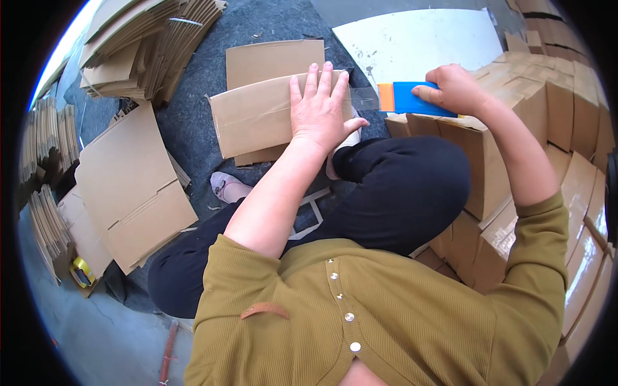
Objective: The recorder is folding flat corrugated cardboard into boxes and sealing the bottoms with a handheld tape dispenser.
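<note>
In front of me stands a brown cardboard box (pixel 254 116), with a flap (pixel 273 56) spread out on its far side. My left hand (pixel 320 106) lies flat on its top, fingers spread. To the right, my right hand (pixel 454 90) grips a blue tape dispenser (pixel 418 96) with an orange front end. A strip of clear tape (pixel 365 98) stretches from the dispenser to the box's right edge, beside my left hand. The box's inside is hidden from me.
Stacked finished boxes (pixel 476 157) fill the right side. Flat cardboard bundles (pixel 151 48) rise at the far left, and a flattened carton (pixel 132 186) lies nearer. A white board (pixel 418 45) rests beyond the dispenser. A yellow tape roll (pixel 82 270) sits at the left.
</note>
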The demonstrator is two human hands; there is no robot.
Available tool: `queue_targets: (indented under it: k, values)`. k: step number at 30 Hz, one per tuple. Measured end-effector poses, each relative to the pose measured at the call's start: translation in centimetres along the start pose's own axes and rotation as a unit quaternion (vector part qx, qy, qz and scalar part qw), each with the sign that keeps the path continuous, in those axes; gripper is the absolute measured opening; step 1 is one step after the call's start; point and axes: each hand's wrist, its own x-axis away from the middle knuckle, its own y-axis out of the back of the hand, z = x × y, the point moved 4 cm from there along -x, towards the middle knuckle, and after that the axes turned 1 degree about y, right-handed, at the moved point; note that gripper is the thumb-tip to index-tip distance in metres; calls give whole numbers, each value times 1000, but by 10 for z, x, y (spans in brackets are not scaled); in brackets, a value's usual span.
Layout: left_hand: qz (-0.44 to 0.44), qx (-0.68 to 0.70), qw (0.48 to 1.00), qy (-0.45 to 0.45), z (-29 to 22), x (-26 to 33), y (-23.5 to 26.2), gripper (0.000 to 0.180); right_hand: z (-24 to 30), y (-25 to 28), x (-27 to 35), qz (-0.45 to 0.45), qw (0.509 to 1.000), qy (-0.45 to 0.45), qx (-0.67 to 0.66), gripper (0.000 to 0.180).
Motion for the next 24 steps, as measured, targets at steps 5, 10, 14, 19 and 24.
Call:
queue_targets:
  k: [5,10,14,19,24]
  values:
    - [7,7,1000,-19,12,0,5,108,19,37,20,25,999,-43,5,50]
    - [1,-27,999,-17,64,10,33,119,22,46,30,-31,999,-26,5,42]
    - [16,-63,998,-25,88,37,36,117,25,50,31,-13,999,-29,-22,42]
    - [37,-76,996,-25,94,41,31,117,40,66,39,4,999,-35,-26,42]
    - [56,-84,995,-16,97,38,33,120,46,102,65,-45,996,11,-74,44]
